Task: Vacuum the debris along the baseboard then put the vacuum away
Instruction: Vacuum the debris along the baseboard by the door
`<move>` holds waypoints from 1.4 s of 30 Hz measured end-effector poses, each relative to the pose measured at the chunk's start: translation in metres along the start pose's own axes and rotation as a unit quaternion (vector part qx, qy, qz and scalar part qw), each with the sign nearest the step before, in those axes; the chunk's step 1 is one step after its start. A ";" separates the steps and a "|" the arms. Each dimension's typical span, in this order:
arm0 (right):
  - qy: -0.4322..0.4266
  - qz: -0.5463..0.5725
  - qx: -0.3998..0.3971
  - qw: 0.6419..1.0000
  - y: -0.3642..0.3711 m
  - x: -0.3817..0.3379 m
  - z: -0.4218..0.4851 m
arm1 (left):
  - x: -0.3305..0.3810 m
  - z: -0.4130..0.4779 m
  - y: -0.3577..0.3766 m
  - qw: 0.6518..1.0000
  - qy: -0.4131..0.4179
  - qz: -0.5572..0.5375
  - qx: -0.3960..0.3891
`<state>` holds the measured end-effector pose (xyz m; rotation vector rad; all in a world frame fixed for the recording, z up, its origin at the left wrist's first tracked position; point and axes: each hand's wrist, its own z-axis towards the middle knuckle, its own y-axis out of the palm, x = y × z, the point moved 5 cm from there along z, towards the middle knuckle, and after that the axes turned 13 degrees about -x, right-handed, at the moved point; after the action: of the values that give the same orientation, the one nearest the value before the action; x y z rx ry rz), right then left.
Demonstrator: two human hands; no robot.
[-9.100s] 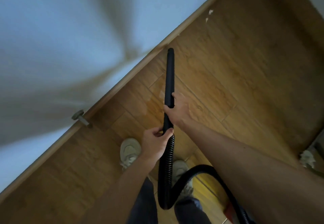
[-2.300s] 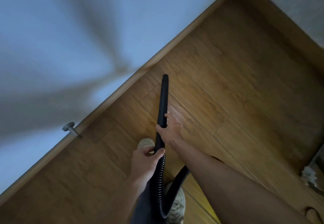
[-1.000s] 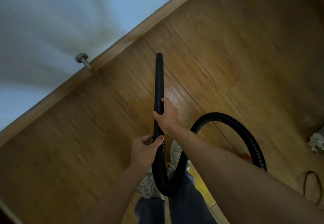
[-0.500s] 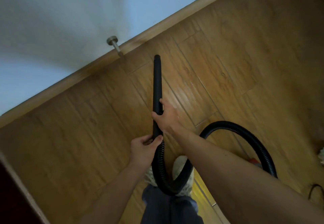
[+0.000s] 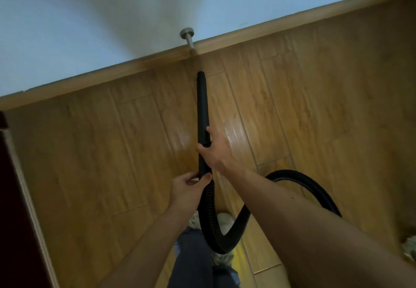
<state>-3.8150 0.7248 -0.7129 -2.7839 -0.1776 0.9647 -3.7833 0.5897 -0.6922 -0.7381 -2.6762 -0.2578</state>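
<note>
The right hand [image 5: 213, 150] is curled round the thick lower part of a long, black, tapered tube [image 5: 202, 107]. The left hand [image 5: 188, 188] is closed just below it, thumb and fingers wrapped round the joint where a ribbed black hose [image 5: 211, 227] begins. The hose is looped down past pale shoes [image 5: 224, 219] and away to the right. The tube's narrow tip is pointed toward the wooden baseboard [image 5: 135, 68], over the wood floor [image 5: 90, 152], near a metal door stop [image 5: 188, 37]

No text, label, brand, number or sign is legible anywhere in view.
</note>
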 end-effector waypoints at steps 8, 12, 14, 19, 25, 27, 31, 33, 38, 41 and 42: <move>0.025 -0.012 -0.025 0.999 0.017 0.032 -0.023 | -0.038 -0.022 0.017 1.000 -0.009 -0.028 0.005; 0.022 -0.032 -0.055 0.998 0.037 0.034 -0.024 | -0.052 -0.030 0.008 0.999 -0.010 -0.049 0.012; 0.017 -0.048 -0.068 0.996 0.048 0.030 -0.020 | -0.058 -0.030 0.000 0.997 -0.015 -0.066 0.022; -0.011 -0.088 -0.096 0.991 0.077 0.002 -0.004 | -0.058 -0.026 -0.029 0.991 -0.004 -0.115 0.063; -0.040 -0.152 -0.142 0.977 0.113 -0.037 0.017 | -0.058 -0.020 -0.061 0.979 0.014 -0.185 0.088; -0.049 -0.184 -0.150 0.970 0.126 -0.047 0.022 | -0.057 -0.021 -0.071 0.972 0.018 -0.210 0.100; -0.057 -0.230 -0.165 0.957 0.152 -0.061 0.031 | -0.057 -0.020 -0.094 0.968 0.019 -0.219 0.117; -0.061 -0.254 -0.170 0.950 0.168 -0.068 0.036 | -0.056 -0.021 -0.105 0.965 0.022 -0.225 0.130; -0.074 -0.313 -0.187 0.928 0.201 -0.089 0.045 | -0.054 -0.023 -0.129 0.953 0.018 -0.261 0.151; -0.077 -0.308 -0.201 0.927 0.219 -0.098 0.050 | -0.058 -0.023 -0.147 0.947 0.012 -0.278 0.159; -0.077 -0.311 -0.201 0.926 0.225 -0.101 0.051 | -0.059 -0.023 -0.154 0.945 0.011 -0.282 0.163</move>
<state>-3.9142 0.4951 -0.7409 -2.6611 -1.3234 1.0468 -3.8101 0.4260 -0.7055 0.1389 -2.7477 0.0439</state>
